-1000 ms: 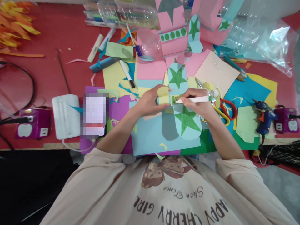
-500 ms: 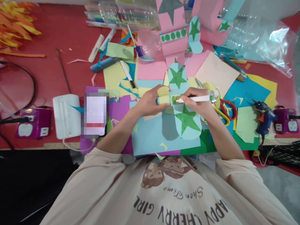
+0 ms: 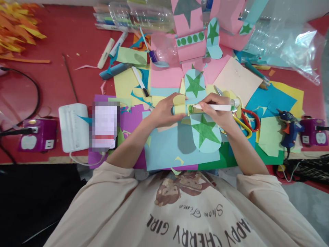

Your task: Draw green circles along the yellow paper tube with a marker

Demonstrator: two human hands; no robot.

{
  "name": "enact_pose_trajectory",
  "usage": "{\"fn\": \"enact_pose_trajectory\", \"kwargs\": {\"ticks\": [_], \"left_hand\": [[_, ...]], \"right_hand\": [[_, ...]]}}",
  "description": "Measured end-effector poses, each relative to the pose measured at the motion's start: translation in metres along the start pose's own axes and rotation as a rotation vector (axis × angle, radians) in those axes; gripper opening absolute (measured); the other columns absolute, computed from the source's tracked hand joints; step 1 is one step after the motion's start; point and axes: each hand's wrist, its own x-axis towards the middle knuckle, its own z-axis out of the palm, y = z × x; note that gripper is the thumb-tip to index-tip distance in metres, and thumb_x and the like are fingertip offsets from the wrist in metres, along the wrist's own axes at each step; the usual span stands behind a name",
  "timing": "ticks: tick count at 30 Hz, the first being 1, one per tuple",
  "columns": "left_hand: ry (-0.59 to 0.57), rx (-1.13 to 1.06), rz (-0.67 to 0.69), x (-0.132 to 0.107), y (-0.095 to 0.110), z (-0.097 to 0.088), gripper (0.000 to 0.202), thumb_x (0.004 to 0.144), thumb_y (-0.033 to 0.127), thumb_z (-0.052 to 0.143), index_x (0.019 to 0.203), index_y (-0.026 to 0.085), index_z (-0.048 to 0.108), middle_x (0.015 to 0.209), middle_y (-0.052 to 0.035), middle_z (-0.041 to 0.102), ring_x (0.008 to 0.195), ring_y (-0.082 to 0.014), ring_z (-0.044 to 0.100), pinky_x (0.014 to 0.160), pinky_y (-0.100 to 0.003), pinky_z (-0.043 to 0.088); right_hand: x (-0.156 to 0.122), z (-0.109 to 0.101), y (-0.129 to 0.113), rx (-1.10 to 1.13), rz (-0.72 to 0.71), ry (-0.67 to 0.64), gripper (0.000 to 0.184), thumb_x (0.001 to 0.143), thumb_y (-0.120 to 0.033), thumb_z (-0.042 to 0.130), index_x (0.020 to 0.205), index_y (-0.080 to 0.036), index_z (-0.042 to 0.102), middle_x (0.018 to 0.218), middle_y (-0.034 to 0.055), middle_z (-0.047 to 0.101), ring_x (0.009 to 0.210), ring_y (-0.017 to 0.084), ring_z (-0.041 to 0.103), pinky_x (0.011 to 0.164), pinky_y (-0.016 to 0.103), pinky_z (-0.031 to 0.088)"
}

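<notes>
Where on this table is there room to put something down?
Upper left: bare red table between the orange strips, the cable and the markers, with only a thin stick. The middle round the left hand and right hand is packed with paper; scissors and a glue gun fill the right side.

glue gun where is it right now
In the head view the blue glue gun sits far right, between the red-and-yellow scissors and a purple power strip.
</notes>
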Motion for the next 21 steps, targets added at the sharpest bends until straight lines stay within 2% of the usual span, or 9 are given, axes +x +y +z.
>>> {"fn": "enact_pose_trajectory", "kwargs": {"ticks": [14,21], "left_hand": [[-0.015,0.029,-0.030,-0.0002,0.0009,-0.0007,0.055,0.078,0.046,0.061,0.124,0.016,0.058,0.125,-0.0111,0.064,0.115,-0.0273,0.062,0.099,-0.039,0.050],[-0.007,0.021,-0.018,-0.0003,0.0007,-0.0006,0.056,0.079,0.049,0.061,0.124,0.016,0.058,0.124,-0.0115,0.064,0.114,-0.0280,0.063,0.100,-0.039,0.049]], "right_hand": [[0.0025,-0.0002,-0.0044,-0.017,-0.006,-0.038,0.025,0.079,-0.029,0.061,0.058,-0.021,0.050,0.051,-0.0043,0.051,0.047,0.007,0.039,0.048,0.026,0.032],[0.0035,-0.0025,-0.0037,-0.040,-0.033,-0.092,0.020,0.077,-0.025,0.058,0.059,-0.020,0.052,0.052,-0.0039,0.054,0.048,0.008,0.043,0.048,0.026,0.032]]}}
